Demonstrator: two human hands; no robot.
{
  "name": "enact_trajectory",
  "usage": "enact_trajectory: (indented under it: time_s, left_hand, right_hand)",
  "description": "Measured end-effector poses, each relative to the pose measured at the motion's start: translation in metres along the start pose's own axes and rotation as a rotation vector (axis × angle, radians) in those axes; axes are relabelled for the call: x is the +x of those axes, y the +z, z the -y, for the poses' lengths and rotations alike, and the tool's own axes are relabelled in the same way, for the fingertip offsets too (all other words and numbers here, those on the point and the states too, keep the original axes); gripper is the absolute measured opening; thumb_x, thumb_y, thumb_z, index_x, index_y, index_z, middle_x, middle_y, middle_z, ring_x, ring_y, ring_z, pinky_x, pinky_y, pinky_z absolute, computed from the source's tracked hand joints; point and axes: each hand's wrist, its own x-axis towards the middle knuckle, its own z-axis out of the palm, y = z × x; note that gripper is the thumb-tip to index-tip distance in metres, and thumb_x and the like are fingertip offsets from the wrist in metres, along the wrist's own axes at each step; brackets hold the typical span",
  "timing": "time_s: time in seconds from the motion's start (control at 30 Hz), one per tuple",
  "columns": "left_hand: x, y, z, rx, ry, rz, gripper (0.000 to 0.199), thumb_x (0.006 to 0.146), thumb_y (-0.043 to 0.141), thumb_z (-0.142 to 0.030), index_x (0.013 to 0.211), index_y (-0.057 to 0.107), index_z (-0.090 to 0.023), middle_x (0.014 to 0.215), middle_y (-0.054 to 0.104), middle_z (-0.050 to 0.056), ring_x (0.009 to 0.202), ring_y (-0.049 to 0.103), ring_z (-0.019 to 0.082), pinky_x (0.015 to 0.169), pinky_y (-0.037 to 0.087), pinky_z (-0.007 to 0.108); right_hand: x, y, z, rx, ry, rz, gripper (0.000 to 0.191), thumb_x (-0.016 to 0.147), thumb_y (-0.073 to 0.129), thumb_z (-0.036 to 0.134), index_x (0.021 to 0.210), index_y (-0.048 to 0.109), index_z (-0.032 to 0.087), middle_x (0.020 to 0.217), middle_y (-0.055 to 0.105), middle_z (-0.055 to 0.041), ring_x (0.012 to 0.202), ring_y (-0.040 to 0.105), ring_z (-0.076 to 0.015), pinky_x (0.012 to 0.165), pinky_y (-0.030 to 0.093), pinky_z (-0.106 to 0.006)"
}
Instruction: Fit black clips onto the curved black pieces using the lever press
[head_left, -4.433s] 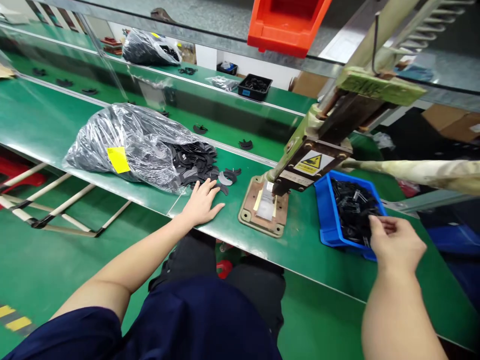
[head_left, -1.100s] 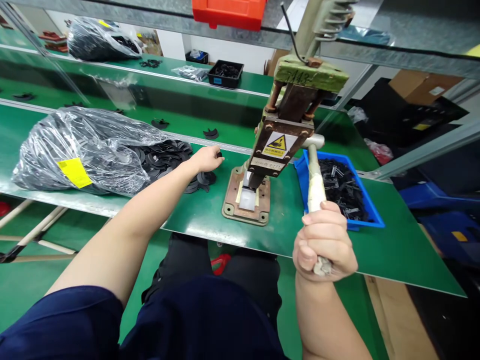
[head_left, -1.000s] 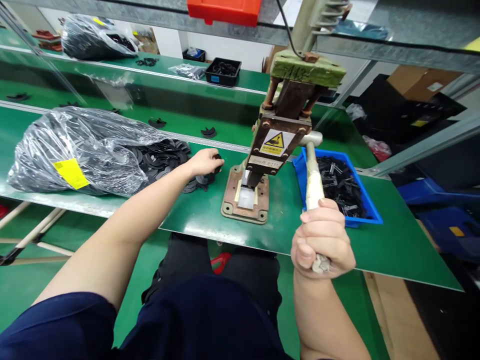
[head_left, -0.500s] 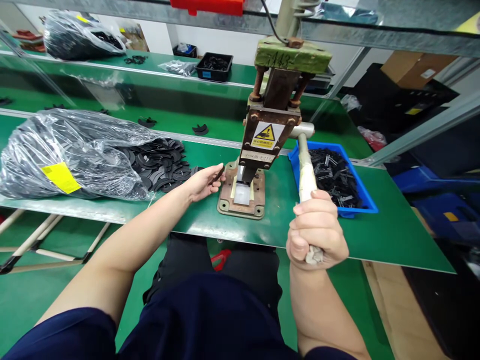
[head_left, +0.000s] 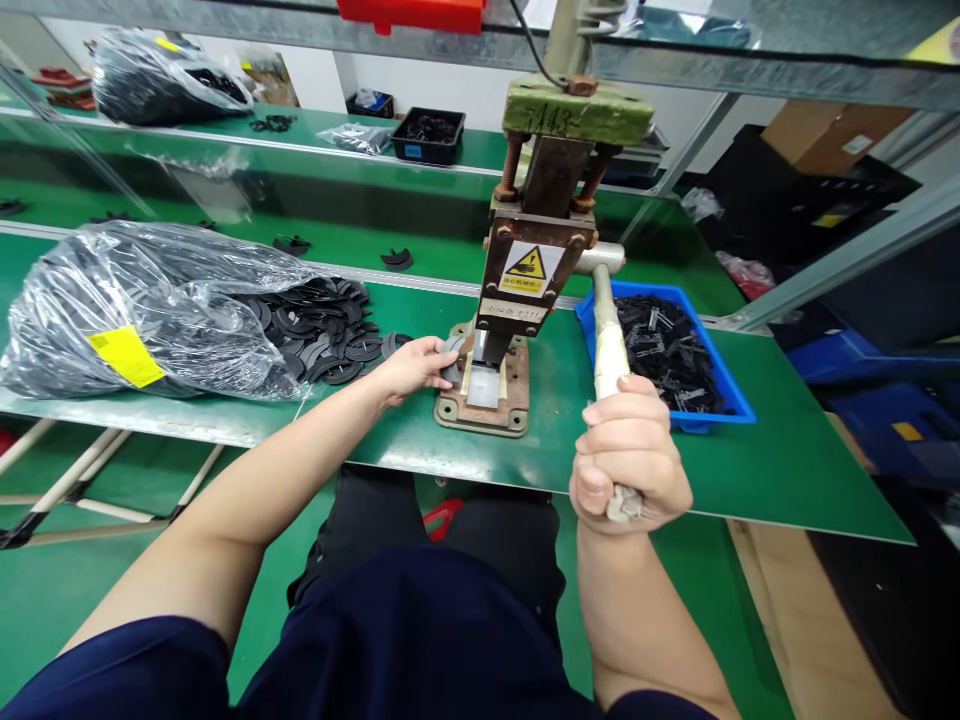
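Between the thumb and fingers of my left hand is a black curved plastic piece, held over the left side of the press base. My right hand is wrapped round the lever of the hand press, whose grip is bound in pale tape. The ram comes down close to a pale block on the base; whether they touch I cannot tell. Loose black curved pieces lie in a heap left of my left hand, spilling from a clear plastic bag.
A blue bin of small black parts stands right of the press. Behind the bench, a raised green shelf carries a black tray and another filled bag. A metal beam crosses above.
My left hand has turned the black curved piece so its flat face shows, and it sits slightly further over the press base. My right hand stays on the lever, almost unmoved.
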Motion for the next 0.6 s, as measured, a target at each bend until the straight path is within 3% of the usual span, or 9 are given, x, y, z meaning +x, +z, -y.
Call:
enact_trajectory:
  time_s: [0.2,0.43,0.6]
  left_hand:
    - [0.017,0.008,-0.007,0.364,0.013,0.036,0.040,0.089,0.088,-0.044,0.082,0.059,-0.018,0.055,0.069,0.004,0.041,0.061,0.012,0.042,0.043,0.019]
    - [0.035,0.022,-0.021,0.436,-0.023,0.169,0.036,0.085,0.092,-0.038,0.082,0.062,-0.018,0.055,0.068,0.004,0.044,0.066,0.016,0.042,0.044,0.020]
    - [0.039,0.031,-0.031,0.553,-0.032,0.172,0.032,0.081,0.095,-0.033,0.086,0.066,-0.019,0.055,0.066,0.000,0.043,0.066,0.016,0.041,0.043,0.020]
  right_hand:
    - [0.000,0.001,-0.001,-0.014,-0.009,-0.003,0.022,0.093,0.066,0.039,0.074,0.059,0.029,0.067,0.062,0.0076,0.079,0.069,-0.0153,0.104,0.060,-0.053]
    - [0.001,0.001,-0.001,-0.016,-0.026,0.000,0.027,0.094,0.066,0.038,0.071,0.057,0.026,0.068,0.062,0.0076,0.079,0.071,-0.0130,0.105,0.060,-0.049]
    - [0.001,0.001,0.000,0.000,-0.023,0.003,0.028,0.094,0.067,0.039,0.072,0.057,0.025,0.070,0.062,0.0082,0.083,0.072,-0.0122,0.106,0.059,-0.050]
